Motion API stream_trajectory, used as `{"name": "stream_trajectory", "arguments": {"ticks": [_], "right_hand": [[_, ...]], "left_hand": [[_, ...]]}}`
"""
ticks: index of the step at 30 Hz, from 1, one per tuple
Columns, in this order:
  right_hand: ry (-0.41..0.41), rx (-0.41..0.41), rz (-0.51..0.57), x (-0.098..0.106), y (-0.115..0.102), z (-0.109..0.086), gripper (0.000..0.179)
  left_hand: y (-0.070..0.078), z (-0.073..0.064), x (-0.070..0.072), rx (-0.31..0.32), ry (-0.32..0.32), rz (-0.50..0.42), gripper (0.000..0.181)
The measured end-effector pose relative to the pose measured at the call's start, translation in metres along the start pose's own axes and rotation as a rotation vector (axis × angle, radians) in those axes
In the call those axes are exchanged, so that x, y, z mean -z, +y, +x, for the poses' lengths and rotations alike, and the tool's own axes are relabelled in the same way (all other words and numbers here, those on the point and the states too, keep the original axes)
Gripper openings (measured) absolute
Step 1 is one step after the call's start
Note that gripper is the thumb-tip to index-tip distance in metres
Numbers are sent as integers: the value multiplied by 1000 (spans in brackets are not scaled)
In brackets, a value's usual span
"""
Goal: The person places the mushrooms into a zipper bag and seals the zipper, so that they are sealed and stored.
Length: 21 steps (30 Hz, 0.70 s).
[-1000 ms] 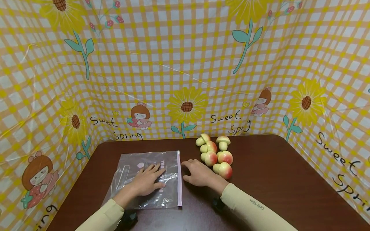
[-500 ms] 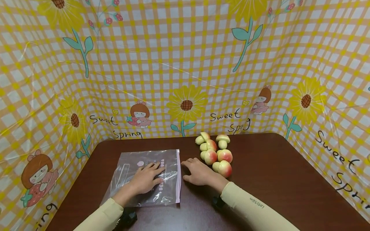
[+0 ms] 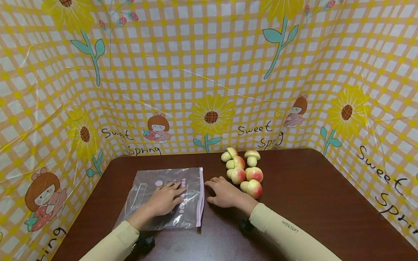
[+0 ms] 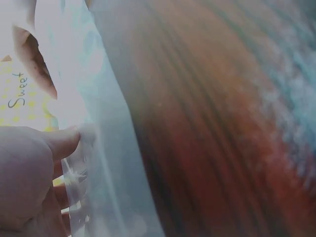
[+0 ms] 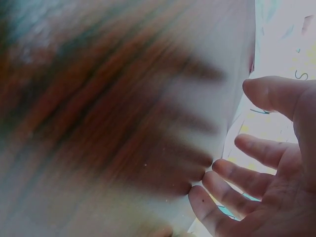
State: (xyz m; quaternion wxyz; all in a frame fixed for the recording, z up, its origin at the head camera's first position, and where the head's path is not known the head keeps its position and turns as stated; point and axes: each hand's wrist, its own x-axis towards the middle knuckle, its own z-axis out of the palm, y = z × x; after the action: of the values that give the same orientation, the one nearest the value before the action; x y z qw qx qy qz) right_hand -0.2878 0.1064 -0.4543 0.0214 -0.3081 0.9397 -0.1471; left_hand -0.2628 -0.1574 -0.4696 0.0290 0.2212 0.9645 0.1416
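Head view shows the left hand (image 3: 164,200) lying flat, fingers straight, on a clear zip bag (image 3: 145,192) on the brown worktop (image 3: 310,203), the right hand (image 3: 225,194) resting beside the bag's pink edge with fingers relaxed, and toy peaches and mushrooms (image 3: 245,172) clustered just beyond.

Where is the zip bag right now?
In the head view, the zip bag lies flat on the brown table, left of centre, under the left hand. Its pink zip edge faces the right hand.
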Motion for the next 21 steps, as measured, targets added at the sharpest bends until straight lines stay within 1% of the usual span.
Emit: {"name": "stream_trajectory", "arguments": {"ticks": [8, 18, 21], "right_hand": [[-9, -7, 5, 1, -1, -1, 55], [-20, -10, -9, 3, -3, -2, 57], [-21, -8, -9, 3, -3, -2, 58]], "left_hand": [[0, -1, 2, 11, 4, -14, 46], [0, -1, 8, -21, 25, -72, 44], [1, -2, 10, -21, 26, -94, 44]]}}
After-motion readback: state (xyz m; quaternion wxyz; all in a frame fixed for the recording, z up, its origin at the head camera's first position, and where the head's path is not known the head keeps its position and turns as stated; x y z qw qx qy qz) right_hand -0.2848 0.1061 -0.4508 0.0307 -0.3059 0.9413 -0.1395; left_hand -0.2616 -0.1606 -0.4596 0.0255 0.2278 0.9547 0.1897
